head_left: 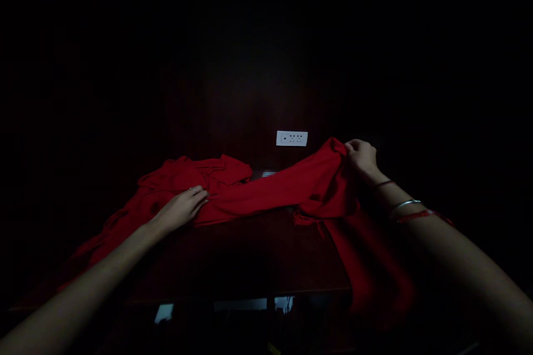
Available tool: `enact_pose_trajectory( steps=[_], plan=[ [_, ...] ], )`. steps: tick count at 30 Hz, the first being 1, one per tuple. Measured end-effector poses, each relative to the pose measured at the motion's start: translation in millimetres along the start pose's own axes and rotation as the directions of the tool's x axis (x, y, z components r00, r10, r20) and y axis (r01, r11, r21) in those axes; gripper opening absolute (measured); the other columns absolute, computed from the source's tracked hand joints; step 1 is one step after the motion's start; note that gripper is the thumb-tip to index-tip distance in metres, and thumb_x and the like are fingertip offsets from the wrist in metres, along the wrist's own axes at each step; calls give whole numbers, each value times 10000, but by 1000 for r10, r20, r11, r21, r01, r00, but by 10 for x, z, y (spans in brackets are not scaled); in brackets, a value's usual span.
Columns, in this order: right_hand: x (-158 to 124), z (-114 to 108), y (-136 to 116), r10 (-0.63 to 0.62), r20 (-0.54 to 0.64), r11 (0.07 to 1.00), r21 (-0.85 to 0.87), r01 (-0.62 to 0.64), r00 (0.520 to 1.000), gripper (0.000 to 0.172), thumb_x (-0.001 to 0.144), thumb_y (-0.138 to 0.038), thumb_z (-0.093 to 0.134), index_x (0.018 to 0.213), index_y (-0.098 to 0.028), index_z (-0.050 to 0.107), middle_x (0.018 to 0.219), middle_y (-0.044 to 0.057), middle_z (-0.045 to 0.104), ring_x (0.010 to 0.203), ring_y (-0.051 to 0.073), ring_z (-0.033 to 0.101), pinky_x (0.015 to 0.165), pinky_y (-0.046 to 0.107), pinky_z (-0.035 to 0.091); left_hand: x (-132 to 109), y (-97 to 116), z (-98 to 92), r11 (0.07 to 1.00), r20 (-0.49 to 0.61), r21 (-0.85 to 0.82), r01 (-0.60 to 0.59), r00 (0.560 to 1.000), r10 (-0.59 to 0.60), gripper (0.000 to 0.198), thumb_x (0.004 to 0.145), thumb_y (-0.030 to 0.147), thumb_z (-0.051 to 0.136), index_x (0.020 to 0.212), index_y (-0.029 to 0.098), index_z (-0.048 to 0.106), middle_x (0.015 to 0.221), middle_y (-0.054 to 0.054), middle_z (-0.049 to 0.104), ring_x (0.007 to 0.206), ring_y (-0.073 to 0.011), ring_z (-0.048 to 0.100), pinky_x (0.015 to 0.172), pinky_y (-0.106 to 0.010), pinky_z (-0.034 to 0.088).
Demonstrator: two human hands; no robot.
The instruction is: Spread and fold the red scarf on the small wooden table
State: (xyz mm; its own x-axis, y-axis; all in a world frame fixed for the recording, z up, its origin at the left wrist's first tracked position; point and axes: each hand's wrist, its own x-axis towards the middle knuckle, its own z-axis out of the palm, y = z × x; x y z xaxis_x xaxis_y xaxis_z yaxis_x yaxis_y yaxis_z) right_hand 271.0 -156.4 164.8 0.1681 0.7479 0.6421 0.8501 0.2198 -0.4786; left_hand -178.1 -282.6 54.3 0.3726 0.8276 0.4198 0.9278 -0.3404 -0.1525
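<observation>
A long red cloth (pixel 266 191) with a fringed edge lies spread across a dark wooden table (pixel 241 258). My left hand (pixel 181 209) rests flat on the cloth near its bunched left part, fingers stretched out. My right hand (pixel 361 158) is closed on a raised fold of the cloth at the right, lifting it a little. From there the cloth hangs down over the table's front right edge. My right wrist wears a red thread and thin bangles (pixel 406 205).
The scene is very dark. A white socket plate (pixel 292 138) sits on the wall behind the table. Pale shapes (pixel 241 305) show below the table's front edge. The surroundings are lost in shadow.
</observation>
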Motion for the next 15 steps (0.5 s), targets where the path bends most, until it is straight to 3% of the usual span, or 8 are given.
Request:
enact_pose_trajectory(
  steps=[2,5,8,9,11,13,15],
  plan=[
    [-69,54,-103,-76,70,989,-123,84,995,249,787,-177,370,907,-122,581,905,118,579,814,179,524,706,290,381,24,-78,-83,997,-32,29,67,997,-66,331,851,308,222,900,148,508,878,-81,487,782,-182,483,739,-301,406],
    [-503,266,-222,-133,248,973,-155,174,960,238,777,-225,422,935,-143,579,944,107,566,847,182,517,720,279,385,-14,-214,-168,986,-57,46,161,986,-158,315,838,279,228,895,137,503,862,-79,490,789,-184,485,741,-295,402],
    [-1147,491,-256,-178,529,906,-240,348,829,541,721,-455,476,1200,-217,395,1183,141,414,1033,293,413,778,409,356,-108,-338,-270,954,-46,79,288,957,-285,315,829,267,236,953,122,486,929,-95,491,826,-199,492,736,-308,401],
    [-1335,542,-252,-165,593,885,-265,384,788,657,673,-471,527,1252,-239,320,1225,152,370,1054,324,391,785,443,339,-142,-371,-308,937,-28,104,333,943,-332,318,827,267,233,971,121,477,955,-102,487,823,-206,498,713,-315,406],
    [-1584,590,-238,-131,640,866,-298,402,757,716,663,-359,564,1292,-241,243,1213,165,386,1015,321,433,779,434,341,-199,-426,-371,897,27,167,409,908,-419,314,822,262,229,976,132,470,978,-113,484,782,-215,516,641,-322,412],
    [-1617,568,-238,-163,668,892,-214,398,726,679,677,-218,532,1294,-200,247,1151,152,461,966,261,486,772,351,365,-238,-463,-395,879,111,204,432,881,-459,290,810,240,243,945,147,482,956,-122,496,733,-215,532,584,-315,403],
    [-1448,477,-256,-206,669,934,-82,347,714,556,677,-136,490,1221,-162,380,1064,108,542,909,189,524,738,248,385,-261,-485,-381,884,195,207,419,868,-457,265,794,210,265,900,156,501,912,-129,517,712,-220,542,563,-310,392]
  ],
)
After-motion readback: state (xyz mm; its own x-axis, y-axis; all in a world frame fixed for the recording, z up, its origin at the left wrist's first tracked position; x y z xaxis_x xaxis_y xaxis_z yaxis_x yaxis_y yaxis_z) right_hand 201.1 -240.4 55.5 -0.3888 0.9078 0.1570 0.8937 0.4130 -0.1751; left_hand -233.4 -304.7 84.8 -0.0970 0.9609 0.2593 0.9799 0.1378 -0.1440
